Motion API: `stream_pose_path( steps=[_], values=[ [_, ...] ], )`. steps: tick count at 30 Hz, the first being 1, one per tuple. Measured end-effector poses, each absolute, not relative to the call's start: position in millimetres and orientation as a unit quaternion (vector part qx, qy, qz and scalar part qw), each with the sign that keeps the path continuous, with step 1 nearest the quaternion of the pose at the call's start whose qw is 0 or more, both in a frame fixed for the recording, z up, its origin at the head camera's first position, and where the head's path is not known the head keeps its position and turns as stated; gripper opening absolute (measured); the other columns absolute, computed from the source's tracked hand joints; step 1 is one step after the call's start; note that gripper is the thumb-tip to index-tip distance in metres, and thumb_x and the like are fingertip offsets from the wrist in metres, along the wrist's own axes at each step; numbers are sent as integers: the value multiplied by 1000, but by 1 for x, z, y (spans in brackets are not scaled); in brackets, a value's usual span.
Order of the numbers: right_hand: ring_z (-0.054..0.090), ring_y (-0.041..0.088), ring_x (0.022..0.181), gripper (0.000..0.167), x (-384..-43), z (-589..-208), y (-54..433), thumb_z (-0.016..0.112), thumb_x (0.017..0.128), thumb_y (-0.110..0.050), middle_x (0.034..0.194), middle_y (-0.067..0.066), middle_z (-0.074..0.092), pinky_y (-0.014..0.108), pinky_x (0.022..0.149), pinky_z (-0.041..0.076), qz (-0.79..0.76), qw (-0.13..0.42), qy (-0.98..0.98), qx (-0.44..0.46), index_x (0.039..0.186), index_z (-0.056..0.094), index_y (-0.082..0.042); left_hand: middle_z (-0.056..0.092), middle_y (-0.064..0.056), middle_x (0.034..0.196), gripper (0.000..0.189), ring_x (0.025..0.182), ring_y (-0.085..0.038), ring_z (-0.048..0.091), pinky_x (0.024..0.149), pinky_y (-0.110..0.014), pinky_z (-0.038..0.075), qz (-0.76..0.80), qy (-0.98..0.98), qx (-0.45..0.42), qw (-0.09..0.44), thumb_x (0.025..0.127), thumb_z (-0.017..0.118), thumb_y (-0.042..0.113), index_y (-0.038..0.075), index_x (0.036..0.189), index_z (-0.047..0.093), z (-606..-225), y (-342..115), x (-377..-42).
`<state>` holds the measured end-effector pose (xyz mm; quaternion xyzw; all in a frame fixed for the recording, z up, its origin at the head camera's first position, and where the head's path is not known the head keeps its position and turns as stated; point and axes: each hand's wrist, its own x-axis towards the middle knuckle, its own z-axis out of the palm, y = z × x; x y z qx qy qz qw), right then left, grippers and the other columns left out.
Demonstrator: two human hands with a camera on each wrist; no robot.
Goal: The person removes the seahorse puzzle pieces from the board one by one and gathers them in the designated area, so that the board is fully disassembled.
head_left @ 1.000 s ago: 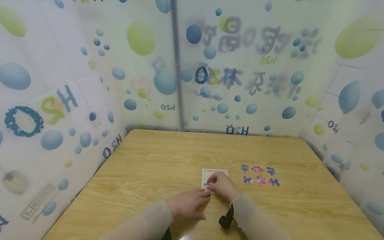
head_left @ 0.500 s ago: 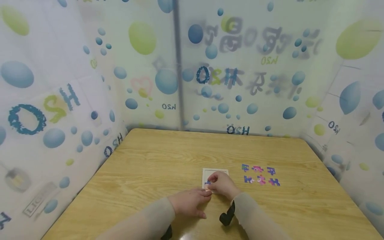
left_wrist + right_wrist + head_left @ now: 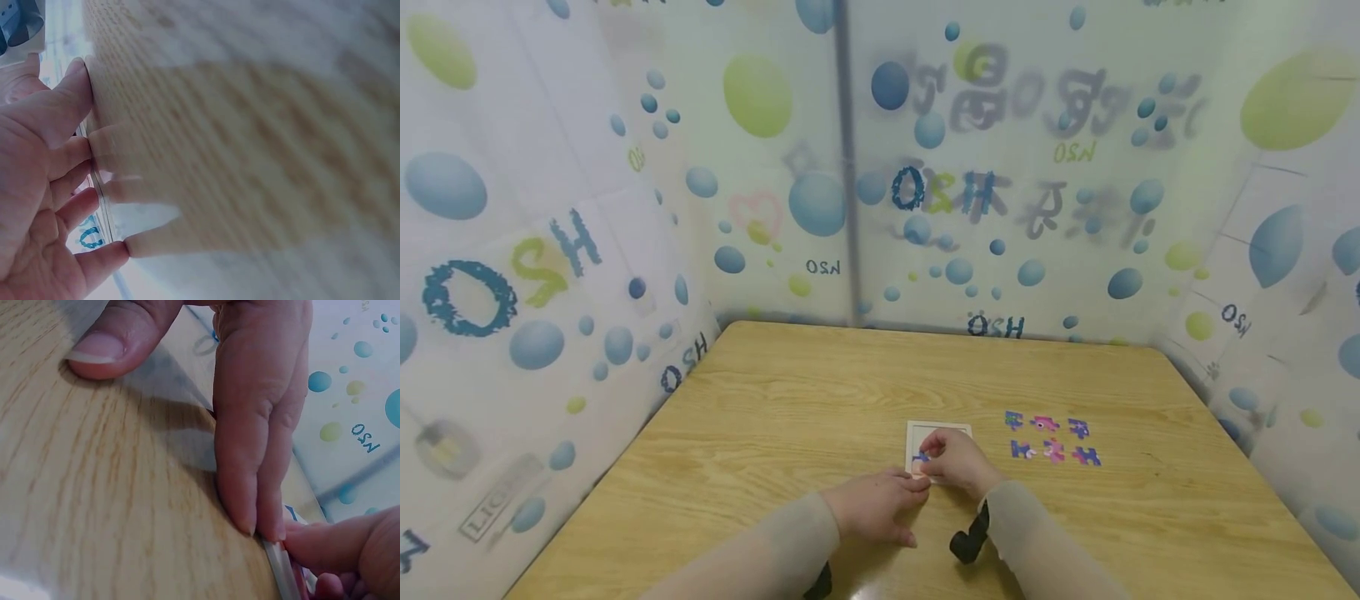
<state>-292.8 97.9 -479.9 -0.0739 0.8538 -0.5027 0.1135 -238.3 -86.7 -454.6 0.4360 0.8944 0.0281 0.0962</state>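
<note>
A small square white puzzle tray (image 3: 937, 424) lies on the wooden table in the head view, partly hidden by the hands. My right hand (image 3: 961, 463) reaches over it from the right, thumb and fingertips pinching a blue and pink jigsaw piece (image 3: 917, 467) at the tray's near left corner. Palm down, my left hand (image 3: 877, 505) has its fingers stretched out and their tips against the tray's near edge. In the right wrist view, those left fingertips touch the tray edge (image 3: 282, 569), opposite the right thumb (image 3: 331, 545). How the piece sits in the tray is mostly hidden.
To the right of the tray lie several loose purple and pink jigsaw pieces (image 3: 1053, 451) in two rows. The wooden table (image 3: 790, 392) is bounded at the back and sides by patterned curtains (image 3: 760, 192). A black wrist strap (image 3: 970, 537) hangs below the right wrist.
The head view has shifted slightly. Both hands stay at the tray, with the right fingers adjusting only slightly over the piece; the loose pieces have not moved.
</note>
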Motion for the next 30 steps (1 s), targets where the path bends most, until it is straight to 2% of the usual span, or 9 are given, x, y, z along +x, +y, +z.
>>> stream_pose_path(
  steps=[12,22,30],
  values=[
    [51,19,78,27,-294,-484,100,76,71,8,86,6,53,27,63,43,-543,109,828,-88,92,64,-3,39,-2,150,66,136,-22,38,110,-30,32,29,895,436,95,90,63,48,10,142,49,-456,-87,-238],
    [54,17,70,22,-295,-481,104,68,80,8,83,7,54,25,60,46,-581,143,798,-75,100,62,1,40,-2,149,66,136,-21,38,109,-30,33,35,896,433,94,89,63,48,10,141,49,-455,-87,-238],
    [54,16,70,18,-296,-481,106,68,82,5,82,7,54,25,59,46,-579,157,797,-71,98,62,0,40,-2,149,65,136,-21,38,110,-30,33,37,897,430,98,89,64,47,10,141,50,-454,-86,-237]
  ],
)
